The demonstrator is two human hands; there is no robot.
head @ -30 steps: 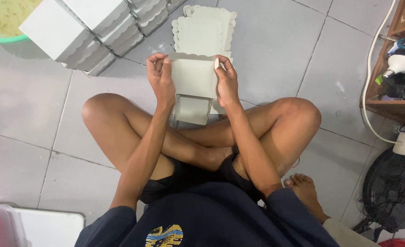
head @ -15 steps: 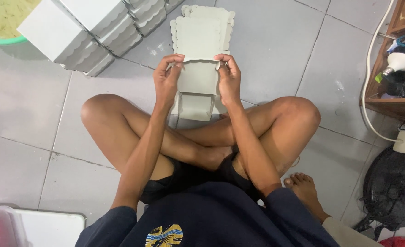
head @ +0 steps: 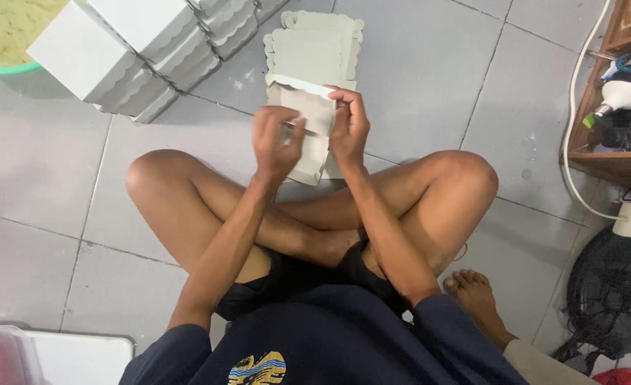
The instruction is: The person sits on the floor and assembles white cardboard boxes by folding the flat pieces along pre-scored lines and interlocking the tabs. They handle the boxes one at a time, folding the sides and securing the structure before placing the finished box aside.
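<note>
Cardboard, pale grey and cut flat with scalloped edges, was the thing in both hands: a box blank (head: 308, 117) held just above the crossed legs, its upper flap folded over along a white edge; the right hand (head: 349, 125) was clamped on the blank's right side, fingers curled over the folded flap near its top corner; the left hand (head: 276, 142) was at the blank's left side, its fingers bent against the card, though its outline was blurred and I could not tell how firmly it gripped; the two hands stood close together with only the width of the fold between them. Just beyond the held piece, a stack of flat blanks (head: 315, 39) of the same cut lay on the grey tiled floor (head: 429, 78); to its left, finished white boxes (head: 133, 50) with scalloped lids stood piled in rows, and a green basin (head: 1, 68) showed at the top left corner. At the right edge stood a wooden shelf (head: 615, 164) with a white cable (head: 579, 107) running down beside it, and a black fan (head: 615, 299) lay below.
</note>
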